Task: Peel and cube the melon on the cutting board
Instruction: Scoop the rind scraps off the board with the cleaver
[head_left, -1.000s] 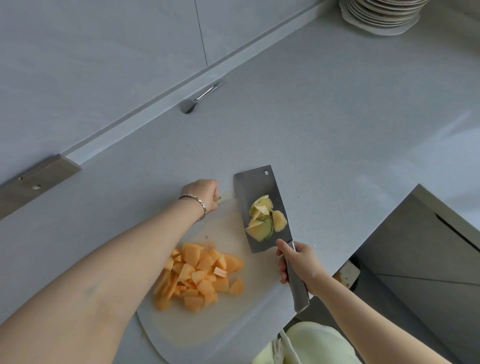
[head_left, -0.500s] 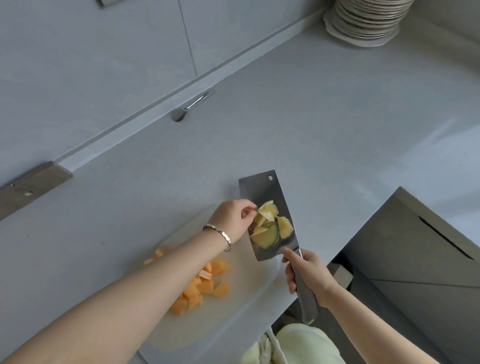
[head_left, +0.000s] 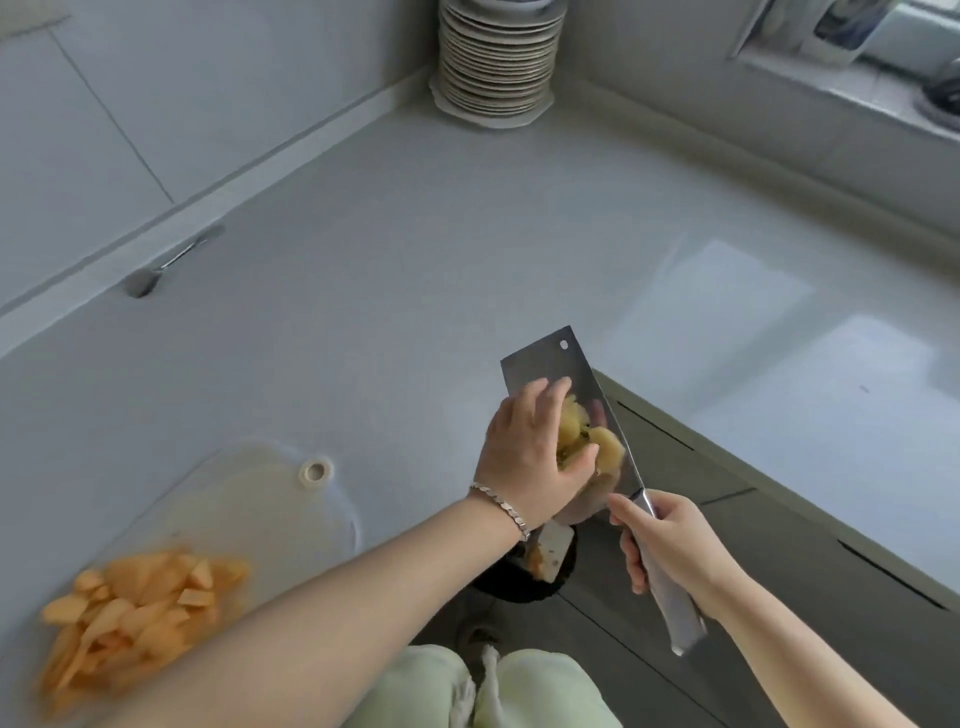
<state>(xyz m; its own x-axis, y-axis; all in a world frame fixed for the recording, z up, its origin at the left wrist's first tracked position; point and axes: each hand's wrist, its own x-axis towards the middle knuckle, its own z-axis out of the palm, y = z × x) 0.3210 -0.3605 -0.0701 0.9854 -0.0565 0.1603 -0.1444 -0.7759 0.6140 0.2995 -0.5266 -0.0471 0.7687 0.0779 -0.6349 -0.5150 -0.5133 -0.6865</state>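
Straight fingers of the left hand (head_left: 524, 457) press peel scraps (head_left: 609, 448) onto the cleaver (head_left: 548, 364) (right hand (head_left: 670, 540) grips its handle); melon cubes (head_left: 135, 603) lie well apart on the cutting board (head_left: 249, 499).

No writing, label, brand, number or sign can be read anywhere in the view. The containers (head_left: 841, 26) on the window ledge (head_left: 831, 85) at the upper right of the frame are too blurred to tell whether they carry any print.
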